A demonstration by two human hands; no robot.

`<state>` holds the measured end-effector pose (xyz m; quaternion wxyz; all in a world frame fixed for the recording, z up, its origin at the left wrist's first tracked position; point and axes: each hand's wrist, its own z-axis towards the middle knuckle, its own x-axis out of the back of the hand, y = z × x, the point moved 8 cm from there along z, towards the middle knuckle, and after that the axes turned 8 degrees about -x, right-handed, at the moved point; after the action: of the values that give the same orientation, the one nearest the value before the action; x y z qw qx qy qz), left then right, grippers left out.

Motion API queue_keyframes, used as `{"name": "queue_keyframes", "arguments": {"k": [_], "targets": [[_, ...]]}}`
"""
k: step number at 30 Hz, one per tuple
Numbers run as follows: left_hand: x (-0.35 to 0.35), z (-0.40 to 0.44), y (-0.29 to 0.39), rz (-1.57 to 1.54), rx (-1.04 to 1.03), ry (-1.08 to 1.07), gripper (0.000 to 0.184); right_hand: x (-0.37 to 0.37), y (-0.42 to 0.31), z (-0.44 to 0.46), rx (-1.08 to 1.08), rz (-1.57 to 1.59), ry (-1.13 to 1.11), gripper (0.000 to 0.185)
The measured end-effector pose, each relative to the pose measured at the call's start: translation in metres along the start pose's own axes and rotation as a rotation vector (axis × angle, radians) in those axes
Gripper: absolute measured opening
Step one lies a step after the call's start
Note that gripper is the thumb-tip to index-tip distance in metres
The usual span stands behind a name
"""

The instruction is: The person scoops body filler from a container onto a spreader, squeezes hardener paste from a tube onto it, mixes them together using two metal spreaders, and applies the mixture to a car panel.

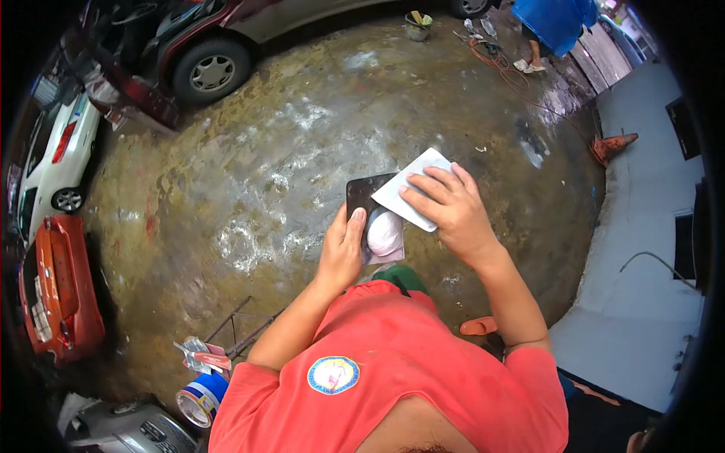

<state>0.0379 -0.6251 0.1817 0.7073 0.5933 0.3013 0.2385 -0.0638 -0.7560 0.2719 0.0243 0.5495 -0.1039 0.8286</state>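
Observation:
My left hand [343, 245] is closed on the left edge of a dark flat mixing board [364, 190], thumb on top. A smooth mound of pale pinkish putty [385, 234] lies on its lower part. My right hand [451, 205] grips a white rectangular spreader [411, 187], fingers laid across its upper face. The spreader is tilted and overlaps the board's upper right, just above the putty. Whether its lower edge touches the board, I cannot tell.
A maroon car with a wheel [213, 70] stands at the top left, an orange car part [64, 291] at the left. An orange cone [613, 147] lies by the right wall. A blue-and-white can [200, 400] is at lower left. Another person's leg [535, 54] and a hose [502, 64] are upper right.

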Motion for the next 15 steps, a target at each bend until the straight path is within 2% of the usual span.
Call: {"name": "queue_keyframes", "arguments": {"k": [5, 7, 15], "targets": [[0.041, -0.021, 0.011, 0.137, -0.018, 0.031, 0.029, -0.026, -0.072, -0.024, 0.055, 0.113, -0.021, 0.036], [0.053, -0.028, 0.005, 0.107, -0.018, 0.035, 0.029, -0.037, -0.087, -0.031, 0.045, 0.141, -0.035, 0.036], [0.086, -0.046, 0.020, 0.312, -0.062, 0.096, 0.028, -0.050, -0.137, -0.052, 0.088, 0.249, -0.077, 0.034]]}}
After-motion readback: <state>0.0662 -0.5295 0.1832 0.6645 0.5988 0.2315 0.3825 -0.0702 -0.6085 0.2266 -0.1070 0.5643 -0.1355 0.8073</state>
